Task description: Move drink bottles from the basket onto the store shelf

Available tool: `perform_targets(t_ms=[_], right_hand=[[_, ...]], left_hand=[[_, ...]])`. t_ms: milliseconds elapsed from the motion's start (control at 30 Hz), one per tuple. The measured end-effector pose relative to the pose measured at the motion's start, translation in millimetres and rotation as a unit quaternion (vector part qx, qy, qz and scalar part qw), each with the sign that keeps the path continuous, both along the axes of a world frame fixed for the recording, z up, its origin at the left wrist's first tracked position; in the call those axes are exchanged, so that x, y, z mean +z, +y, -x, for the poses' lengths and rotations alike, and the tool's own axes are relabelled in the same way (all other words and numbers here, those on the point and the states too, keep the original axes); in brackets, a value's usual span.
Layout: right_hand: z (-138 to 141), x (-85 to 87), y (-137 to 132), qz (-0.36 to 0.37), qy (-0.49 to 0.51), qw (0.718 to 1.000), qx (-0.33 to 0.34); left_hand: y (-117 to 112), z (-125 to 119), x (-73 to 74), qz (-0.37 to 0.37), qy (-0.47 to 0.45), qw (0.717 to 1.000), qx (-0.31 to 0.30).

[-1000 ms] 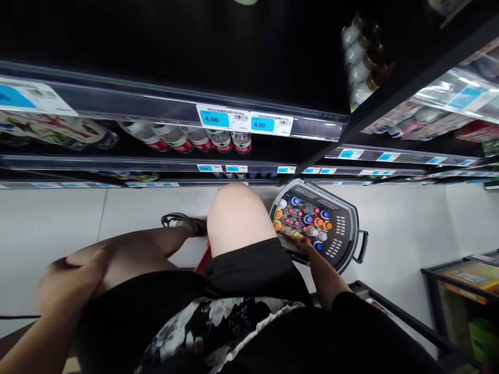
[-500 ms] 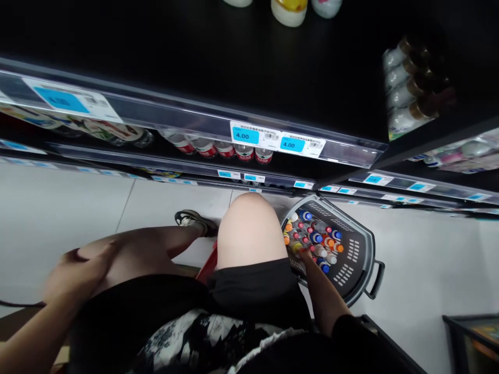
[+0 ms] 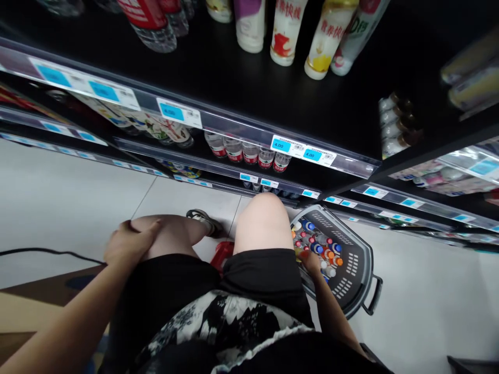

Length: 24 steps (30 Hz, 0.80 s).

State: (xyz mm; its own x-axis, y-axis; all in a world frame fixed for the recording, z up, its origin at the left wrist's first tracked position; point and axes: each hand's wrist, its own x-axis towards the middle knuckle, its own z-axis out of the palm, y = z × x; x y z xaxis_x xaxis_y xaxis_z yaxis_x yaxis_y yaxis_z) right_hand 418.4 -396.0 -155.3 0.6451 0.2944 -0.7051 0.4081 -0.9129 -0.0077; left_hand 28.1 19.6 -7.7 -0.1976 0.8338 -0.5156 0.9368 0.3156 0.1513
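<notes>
My left hand [image 3: 130, 243] rests on my left knee, holding nothing, its fingers laid over the skin. Beside my right knee stands a dark grey shopping basket [image 3: 353, 236] packed with upright bottles [image 3: 319, 249] capped in blue, orange, red and white. My right hand [image 3: 311, 262] is inside its near left part, fingers closed around a yellowish bottle [image 3: 299, 253]. Most of that bottle is hidden by the hand and my thigh.
Dark shelves ahead carry milk-drink bottles [image 3: 286, 34], red-labelled water bottles [image 3: 249, 153] and price tags [image 3: 280, 145]. A red object [image 3: 223, 254] sits between my legs. At left lie a cardboard box [image 3: 35, 311] and a black cable [image 3: 50, 253] on the floor.
The view has tilted up, bringing more shelf bottles into sight. My right hand has lifted slightly among the bottles, with the yellowish one showing at its fingers. My left hand stays on the knee.
</notes>
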Motion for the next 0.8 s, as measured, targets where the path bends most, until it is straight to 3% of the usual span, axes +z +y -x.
perform_targets(t_ms=[100, 200, 267, 367, 400, 433, 533, 600, 667, 700, 733, 800], right_hand=[[-10.9, 47.2, -8.7, -0.041, -0.02, 0.998, 0.041], [-15.0, 116.3, -10.1, -0.137, -0.072, 0.984, 0.086], [-9.8, 173.1, -4.9, -0.244, -0.123, 0.956, 0.11], [6.6, 264.7, 9.6, -0.423, -0.16, 0.88, 0.147], [13.2, 294.4, 15.1, -0.472, -0.152, 0.852, 0.167], [19.9, 322.6, 20.5, -0.505, -0.14, 0.829, 0.196], [40.3, 392.3, 33.6, -0.566, -0.119, 0.765, 0.283], [53.6, 421.0, 40.9, -0.619, -0.095, 0.71, 0.32], [66.4, 433.2, 50.2, -0.682, -0.052, 0.656, 0.319], [72.7, 433.5, 56.5, -0.707, -0.022, 0.642, 0.295], [78.8, 430.6, 64.0, -0.724, 0.01, 0.64, 0.257], [90.5, 417.9, 82.2, -0.73, 0.082, 0.661, 0.154]], left_hand=[[-13.1, -3.1, 6.9, -0.048, -0.072, 0.996, 0.017], [-31.0, -8.6, 10.1, -0.144, -0.235, 0.96, 0.049], [-46.2, -17.6, 9.6, -0.176, -0.343, 0.922, 0.045], [-78.9, -42.7, 16.4, -0.166, -0.448, 0.878, 0.007], [-92.6, -52.7, 24.2, -0.145, -0.489, 0.86, -0.017], [-107.0, -62.5, 35.5, -0.112, -0.558, 0.821, -0.041], [-148.8, -82.8, 88.3, 0.004, -0.623, 0.756, -0.2], [-171.8, -86.0, 128.6, 0.0, -0.628, 0.717, -0.303], [-190.8, -82.6, 161.8, -0.002, -0.624, 0.688, -0.372], [-199.3, -79.6, 173.8, 0.009, -0.628, 0.673, -0.39], [-207.5, -76.2, 182.3, 0.03, -0.635, 0.659, -0.402], [-222.5, -69.3, 190.1, 0.075, -0.645, 0.642, -0.407]])
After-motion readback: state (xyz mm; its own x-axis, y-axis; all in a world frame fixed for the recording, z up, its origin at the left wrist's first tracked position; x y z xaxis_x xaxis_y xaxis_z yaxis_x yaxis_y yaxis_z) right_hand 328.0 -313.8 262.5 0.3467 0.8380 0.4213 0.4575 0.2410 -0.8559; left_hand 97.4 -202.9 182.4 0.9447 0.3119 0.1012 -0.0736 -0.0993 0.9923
